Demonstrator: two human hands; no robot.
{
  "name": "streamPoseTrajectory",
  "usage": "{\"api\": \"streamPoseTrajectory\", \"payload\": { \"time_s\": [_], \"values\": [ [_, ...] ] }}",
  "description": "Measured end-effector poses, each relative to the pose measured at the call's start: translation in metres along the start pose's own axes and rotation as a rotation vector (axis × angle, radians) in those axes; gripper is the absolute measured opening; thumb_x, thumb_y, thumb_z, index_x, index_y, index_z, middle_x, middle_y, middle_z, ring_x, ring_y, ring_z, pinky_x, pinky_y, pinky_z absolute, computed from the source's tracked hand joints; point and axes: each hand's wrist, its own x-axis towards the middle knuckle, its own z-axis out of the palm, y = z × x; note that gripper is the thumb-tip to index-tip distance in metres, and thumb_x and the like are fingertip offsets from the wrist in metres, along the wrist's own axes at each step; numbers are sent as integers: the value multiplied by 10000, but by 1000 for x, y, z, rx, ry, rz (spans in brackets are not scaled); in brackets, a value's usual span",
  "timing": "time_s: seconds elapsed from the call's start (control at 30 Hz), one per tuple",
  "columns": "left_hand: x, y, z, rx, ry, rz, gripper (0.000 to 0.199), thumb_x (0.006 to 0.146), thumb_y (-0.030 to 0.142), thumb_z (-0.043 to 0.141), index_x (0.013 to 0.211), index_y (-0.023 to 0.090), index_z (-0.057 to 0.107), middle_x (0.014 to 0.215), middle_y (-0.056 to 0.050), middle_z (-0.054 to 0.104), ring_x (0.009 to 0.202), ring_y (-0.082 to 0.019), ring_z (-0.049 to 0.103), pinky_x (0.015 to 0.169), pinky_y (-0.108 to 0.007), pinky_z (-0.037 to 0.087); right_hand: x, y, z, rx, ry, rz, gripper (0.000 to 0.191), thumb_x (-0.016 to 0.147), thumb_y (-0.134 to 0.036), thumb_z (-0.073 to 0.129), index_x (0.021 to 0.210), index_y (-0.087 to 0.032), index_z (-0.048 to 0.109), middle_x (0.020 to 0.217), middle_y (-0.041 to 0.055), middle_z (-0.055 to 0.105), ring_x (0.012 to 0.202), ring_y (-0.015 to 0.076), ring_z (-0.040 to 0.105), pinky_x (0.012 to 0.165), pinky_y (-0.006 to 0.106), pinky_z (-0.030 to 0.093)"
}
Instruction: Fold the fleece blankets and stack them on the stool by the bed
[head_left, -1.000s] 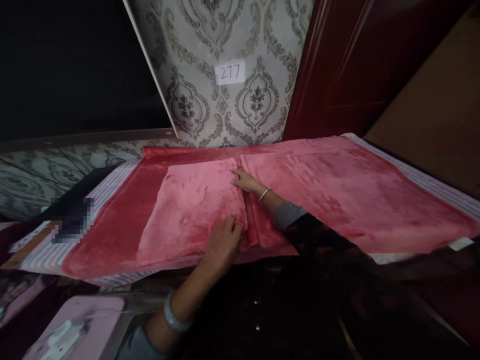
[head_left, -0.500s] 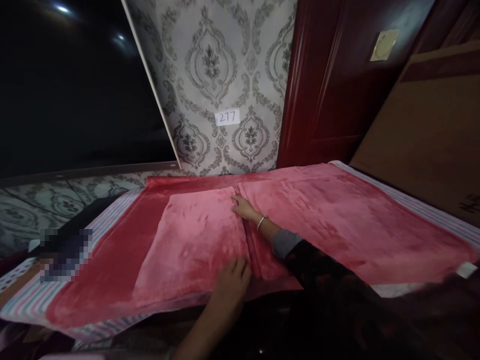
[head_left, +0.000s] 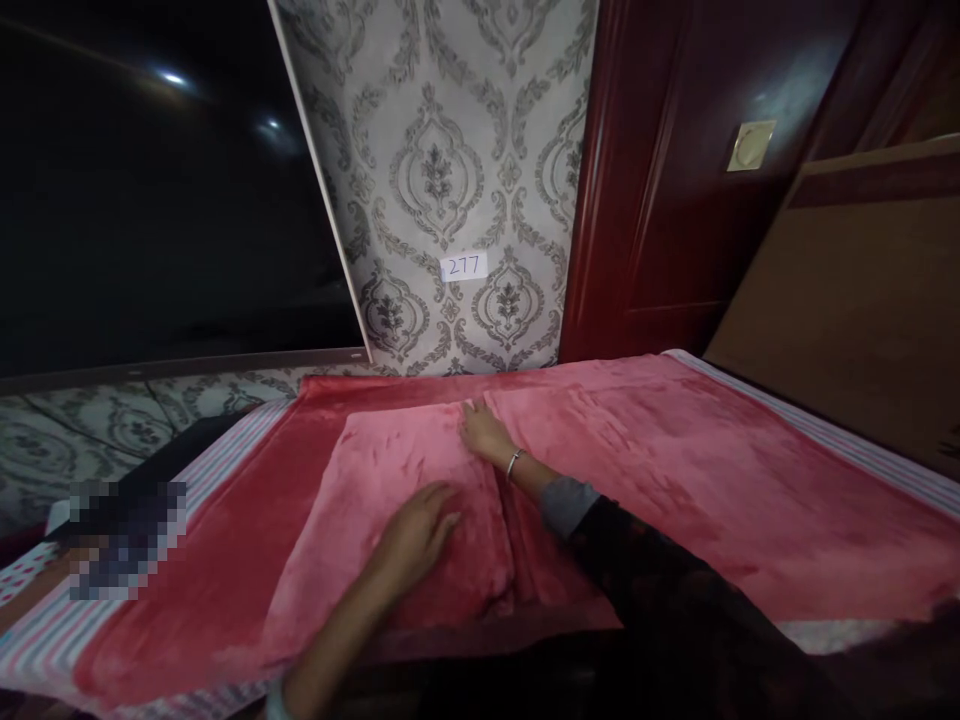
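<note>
A pink plush blanket lies spread out, with its left part folded over into a lighter panel. The panel's right edge runs along a dark crease, beside the rest of the blanket. My right hand, with a bracelet at the wrist, rests on the far end of that edge, fingers stretched forward and lying on the fabric. My left hand is over the middle of the folded panel, thumb apart from the fingers and nothing held. Whether its fingertips touch the plush is hard to tell.
Striped cloth shows under the blanket's edges. A large dark screen stands at the back left. Patterned wallpaper carries a paper label reading 277. A dark red door and a big cardboard sheet are on the right.
My left hand has moved from the near right corner of the folded panel up and left onto its middle. My right hand stays at the far edge. The view has tilted slightly up.
</note>
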Motion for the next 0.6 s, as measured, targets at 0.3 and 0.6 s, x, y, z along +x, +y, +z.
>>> {"api": "streamPoseTrajectory", "payload": {
  "time_s": [0.3,0.6],
  "values": [
    [89,-114,-60,436,-224,-383,628,949,447,395,1474,104,416,1570,-192,362,1487,-290,275,1205,-459,233,26,-29,24,-74,-36,-91,613,1006,-374,384,1556,-122,282,1633,144,205,1520,260,103,1199,537,125],
    [82,-169,-31,472,-156,-575,658,993,490,267,1558,154,265,1652,-130,172,1531,-266,123,1179,-534,242,27,2,50,-144,-70,-90,596,1017,-480,398,1485,-111,407,1563,191,359,1470,280,275,1185,536,166]
  ]
}}
